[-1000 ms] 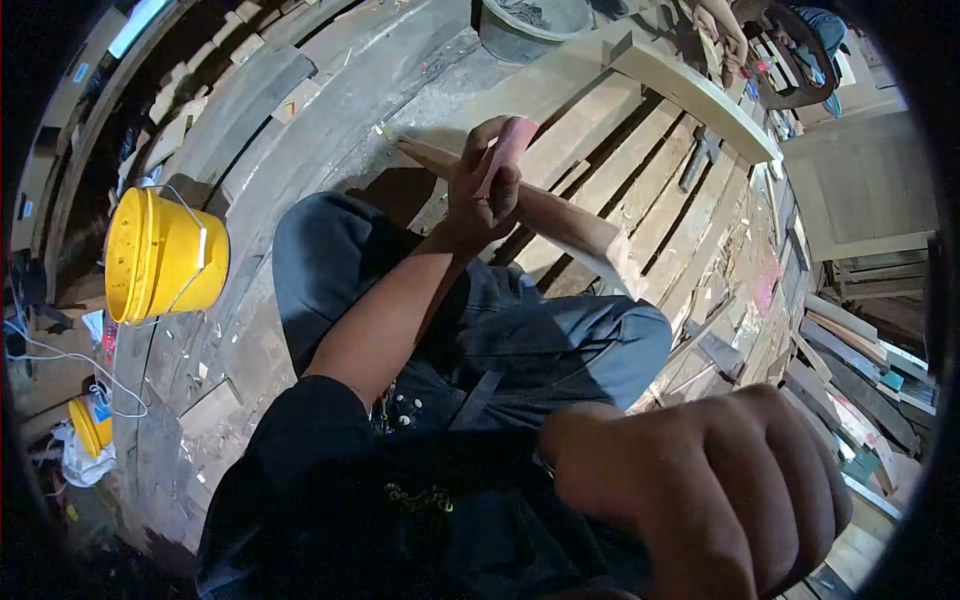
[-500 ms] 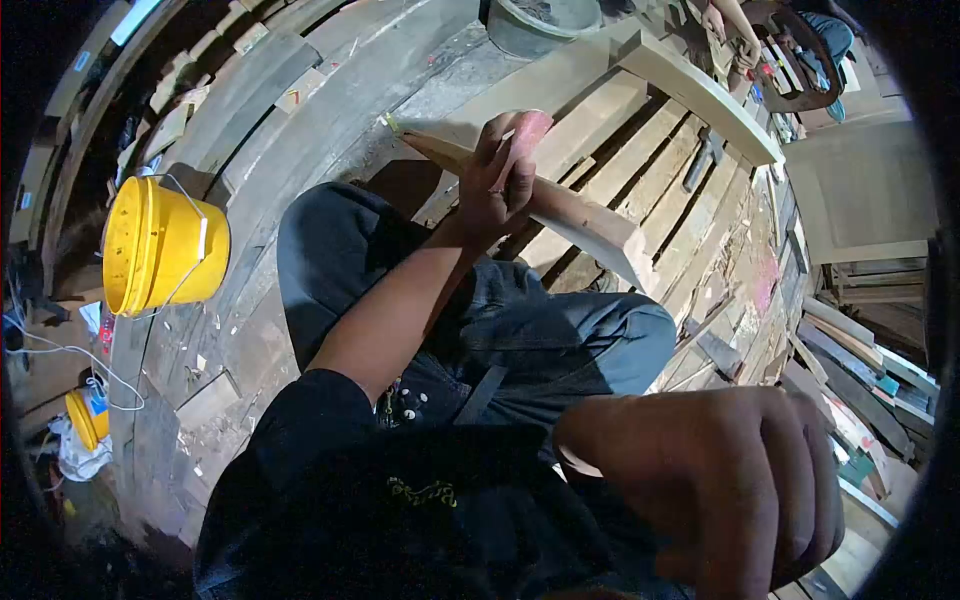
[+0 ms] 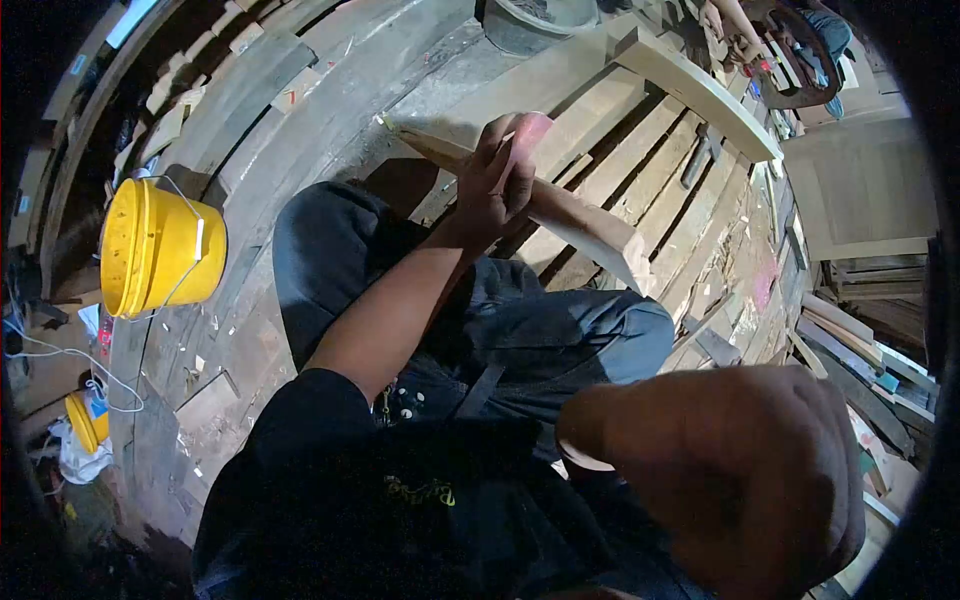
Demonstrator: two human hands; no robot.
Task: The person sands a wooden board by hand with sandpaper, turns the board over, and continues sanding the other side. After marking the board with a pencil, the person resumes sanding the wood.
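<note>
Largest in our view are the slats (image 3: 620, 165), spread beyond our left fingers and off to their right. A pale beam (image 3: 690, 85) lies past them, up and right of those fingers, with another person's hands (image 3: 735, 30) near its far side.

Next comes the length of wood (image 3: 585, 222), passing under our left hand (image 3: 492, 185). We judge that it could slip or swing if the left grip loosened, since we see no second hand on it; a push on its blunt end would turn it most. Its long axis slants across our view: the narrow end points up and left, beyond the left fingers, and the thick, blunt end points down and right, towards our right knee (image 3: 645, 335).

The yellow bucket (image 3: 165, 250) stands well to the left of our left fingers, and a hammer (image 3: 700, 160) lies on the slats to their right.

Smallest is the pink piece (image 3: 530, 135), upright between our left thumb and curled fingers, its top showing above them. Those fingers are closed narrowly on it; whether they also grip the wood we cannot tell. Our right hand (image 3: 720, 460) is raised close to us, and we cannot tell how its fingers stand or if they hold anything.
</note>
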